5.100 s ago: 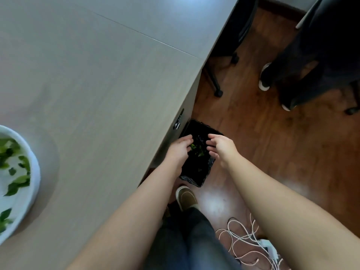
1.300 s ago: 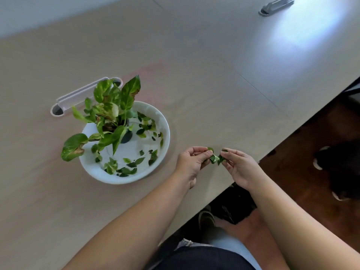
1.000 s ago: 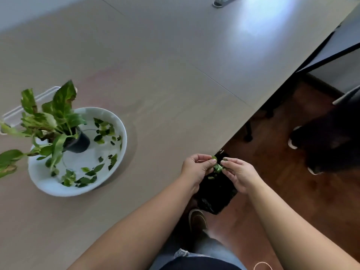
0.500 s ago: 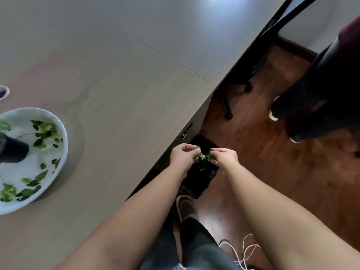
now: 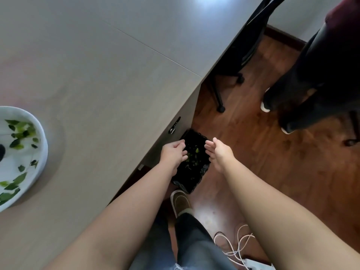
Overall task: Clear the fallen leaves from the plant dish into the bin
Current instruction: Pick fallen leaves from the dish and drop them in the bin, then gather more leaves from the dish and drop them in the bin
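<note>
Hands (image 5: 196, 152) now spread apart (empty), leaves (image 5: 195, 152) dropped in bin (image 5: 200, 168)

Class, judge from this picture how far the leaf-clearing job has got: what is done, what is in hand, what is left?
Done: some leaves already lie in the black bin on the floor. In hand: nothing; the left hand and right hand hover open above the bin, one leaf between them. Left: many green leaves still sit in the white dish on the table.

Pale wood-grain desk (image 5: 109, 78) — glossy reddish plank floor (image 5: 272, 156) beside it
</note>
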Demonstrator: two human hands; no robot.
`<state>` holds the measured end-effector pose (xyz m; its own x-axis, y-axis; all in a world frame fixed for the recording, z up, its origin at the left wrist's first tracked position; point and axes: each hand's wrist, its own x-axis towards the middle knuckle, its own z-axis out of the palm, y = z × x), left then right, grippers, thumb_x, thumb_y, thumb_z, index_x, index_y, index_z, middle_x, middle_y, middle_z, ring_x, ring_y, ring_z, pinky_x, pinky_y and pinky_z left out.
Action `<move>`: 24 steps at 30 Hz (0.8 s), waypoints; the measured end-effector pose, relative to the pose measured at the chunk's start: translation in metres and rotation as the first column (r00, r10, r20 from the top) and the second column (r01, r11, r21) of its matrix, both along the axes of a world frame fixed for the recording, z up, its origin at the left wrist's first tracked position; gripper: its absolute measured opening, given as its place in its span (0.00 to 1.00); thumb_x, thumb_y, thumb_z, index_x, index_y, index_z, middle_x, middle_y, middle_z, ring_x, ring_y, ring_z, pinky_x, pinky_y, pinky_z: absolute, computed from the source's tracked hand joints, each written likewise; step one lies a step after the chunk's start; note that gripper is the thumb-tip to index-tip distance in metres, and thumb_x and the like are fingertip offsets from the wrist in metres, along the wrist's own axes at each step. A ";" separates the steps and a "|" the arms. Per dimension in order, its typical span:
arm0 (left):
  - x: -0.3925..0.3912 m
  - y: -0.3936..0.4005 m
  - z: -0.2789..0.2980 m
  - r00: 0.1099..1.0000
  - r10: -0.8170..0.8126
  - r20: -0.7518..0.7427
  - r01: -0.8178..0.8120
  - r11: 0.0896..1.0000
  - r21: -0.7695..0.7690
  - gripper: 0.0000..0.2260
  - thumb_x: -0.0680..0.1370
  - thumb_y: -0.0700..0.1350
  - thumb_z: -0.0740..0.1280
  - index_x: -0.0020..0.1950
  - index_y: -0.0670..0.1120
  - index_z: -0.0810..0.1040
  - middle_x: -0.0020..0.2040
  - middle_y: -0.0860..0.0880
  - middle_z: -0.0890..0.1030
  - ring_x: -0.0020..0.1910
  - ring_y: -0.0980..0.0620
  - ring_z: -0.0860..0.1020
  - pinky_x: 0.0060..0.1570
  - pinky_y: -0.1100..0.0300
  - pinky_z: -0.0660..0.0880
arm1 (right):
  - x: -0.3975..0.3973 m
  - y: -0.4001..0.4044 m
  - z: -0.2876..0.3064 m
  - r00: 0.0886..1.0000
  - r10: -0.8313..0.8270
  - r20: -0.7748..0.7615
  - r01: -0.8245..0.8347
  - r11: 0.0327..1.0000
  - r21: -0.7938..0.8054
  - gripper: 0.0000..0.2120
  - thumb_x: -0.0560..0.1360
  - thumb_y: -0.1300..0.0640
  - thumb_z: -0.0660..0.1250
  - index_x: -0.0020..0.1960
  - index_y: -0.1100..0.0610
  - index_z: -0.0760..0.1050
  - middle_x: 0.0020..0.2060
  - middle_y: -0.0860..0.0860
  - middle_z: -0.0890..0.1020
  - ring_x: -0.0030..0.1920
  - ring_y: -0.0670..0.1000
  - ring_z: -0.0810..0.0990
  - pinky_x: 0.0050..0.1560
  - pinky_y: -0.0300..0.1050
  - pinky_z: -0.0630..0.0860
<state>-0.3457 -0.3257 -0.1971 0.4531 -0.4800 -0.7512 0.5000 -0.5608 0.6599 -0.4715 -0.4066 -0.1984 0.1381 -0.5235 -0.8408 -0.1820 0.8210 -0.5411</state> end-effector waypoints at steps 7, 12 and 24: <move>0.025 0.035 0.066 1.000 0.024 -0.009 -0.026 0.970 -0.242 0.11 0.79 0.45 0.66 0.61 0.44 0.78 0.52 0.45 0.83 0.45 0.51 0.85 0.43 0.62 0.80 | 0.032 0.014 0.050 0.987 -0.010 0.163 0.021 0.997 -0.068 0.19 0.82 0.51 0.52 0.60 0.60 0.77 0.54 0.59 0.82 0.52 0.56 0.81 0.59 0.48 0.73; 0.059 0.076 0.105 0.984 0.177 -0.002 -0.170 0.942 -0.291 0.08 0.78 0.42 0.68 0.57 0.42 0.78 0.45 0.44 0.84 0.35 0.54 0.83 0.33 0.65 0.79 | 0.089 0.042 0.096 0.968 0.124 0.219 -0.084 0.979 -0.186 0.04 0.77 0.59 0.66 0.45 0.59 0.78 0.37 0.55 0.79 0.36 0.51 0.78 0.40 0.42 0.76; 0.184 0.237 0.133 0.806 0.391 0.444 -0.372 0.919 -0.133 0.07 0.75 0.39 0.70 0.52 0.45 0.80 0.43 0.45 0.84 0.41 0.49 0.81 0.49 0.53 0.81 | 0.263 0.151 0.142 0.510 0.859 -0.044 -0.735 0.409 -0.540 0.06 0.74 0.62 0.67 0.45 0.54 0.81 0.37 0.51 0.82 0.38 0.50 0.79 0.45 0.46 0.79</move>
